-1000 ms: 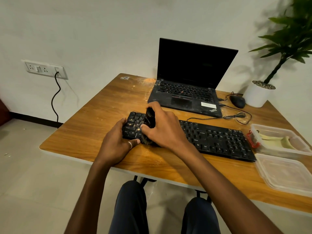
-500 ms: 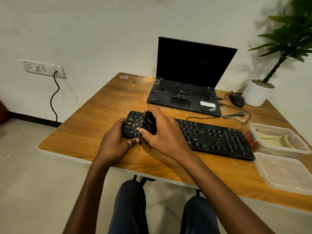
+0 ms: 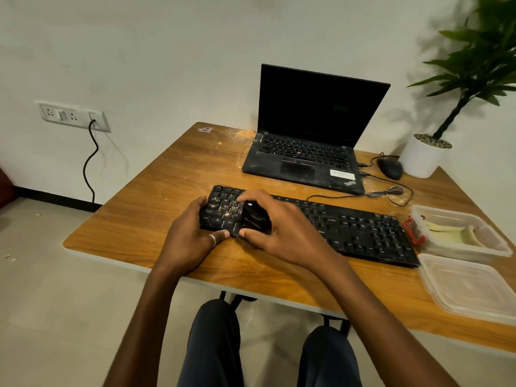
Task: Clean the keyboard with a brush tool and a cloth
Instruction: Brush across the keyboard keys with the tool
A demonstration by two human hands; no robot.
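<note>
A long black keyboard [image 3: 360, 233] lies across the wooden table [image 3: 156, 196], with yellowish crumbs on its left keys. My left hand [image 3: 190, 238] grips the keyboard's left end, thumb along the front edge, a ring on one finger. My right hand [image 3: 279, 230] holds a black brush [image 3: 255, 219] over the left keys, near the keyboard's front edge. The bristles are mostly hidden beneath the hand. A pale cloth [image 3: 452, 233] lies folded in a clear container at the right.
An open black laptop [image 3: 307, 160] stands behind the keyboard, with a mouse [image 3: 390, 168] and coiled cable to its right. A white plant pot [image 3: 423, 156] sits at the back right corner. Two clear plastic containers [image 3: 469, 291] occupy the right edge. Crumbs dot the tabletop.
My right hand has drawn the brush toward me across the left keys, from the upper rows down to the front edge. My left hand keeps its hold.
</note>
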